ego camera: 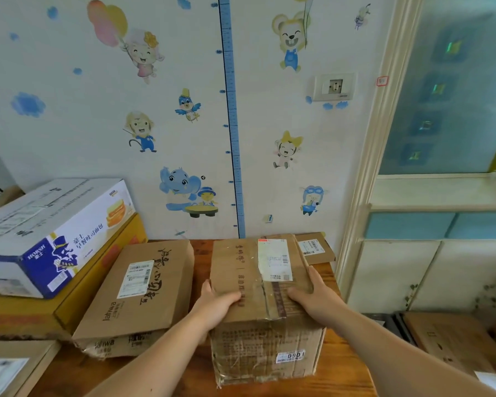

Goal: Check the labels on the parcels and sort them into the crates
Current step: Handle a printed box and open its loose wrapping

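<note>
Cardboard parcel (265, 348) with a white label (275, 259) on top stands on the wooden table (344, 376), clasped between both hands: left hand (216, 303) grips its left top edge, right hand (317, 299) its right edge

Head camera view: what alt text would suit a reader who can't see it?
A left hand and a right hand hold a labelled cardboard parcel on a wooden table. More labelled boxes lie beside it, below cartoon stickers on the wall.
</note>
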A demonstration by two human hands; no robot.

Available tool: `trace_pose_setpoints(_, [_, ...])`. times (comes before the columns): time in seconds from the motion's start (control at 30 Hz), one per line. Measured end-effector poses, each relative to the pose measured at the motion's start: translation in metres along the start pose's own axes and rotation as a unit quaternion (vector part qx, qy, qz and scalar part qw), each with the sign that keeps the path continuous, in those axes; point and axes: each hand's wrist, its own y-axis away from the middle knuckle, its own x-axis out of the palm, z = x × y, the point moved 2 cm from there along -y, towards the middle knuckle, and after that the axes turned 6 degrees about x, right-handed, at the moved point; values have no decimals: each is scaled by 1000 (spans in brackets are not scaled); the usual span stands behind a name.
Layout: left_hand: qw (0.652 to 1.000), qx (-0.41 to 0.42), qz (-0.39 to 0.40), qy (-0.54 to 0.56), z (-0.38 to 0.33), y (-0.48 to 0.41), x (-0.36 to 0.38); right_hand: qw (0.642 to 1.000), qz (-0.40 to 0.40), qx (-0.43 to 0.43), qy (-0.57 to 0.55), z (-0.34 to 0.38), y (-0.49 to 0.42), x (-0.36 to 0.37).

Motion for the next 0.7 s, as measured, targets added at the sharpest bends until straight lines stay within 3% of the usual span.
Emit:
trace_pose_setpoints(0.17, [999, 13, 3, 35, -5, 4, 3, 1000, -23, 3, -17, -5, 1, 1])
trace_pose_setpoints(0.5, [988, 147, 4, 39, -62, 11, 11, 983, -149, -60, -87, 5, 14, -39])
trace_pose_setpoints(0.7, [974, 205, 88, 41, -96, 7, 36, 963, -223, -60, -140, -7, 46, -66])
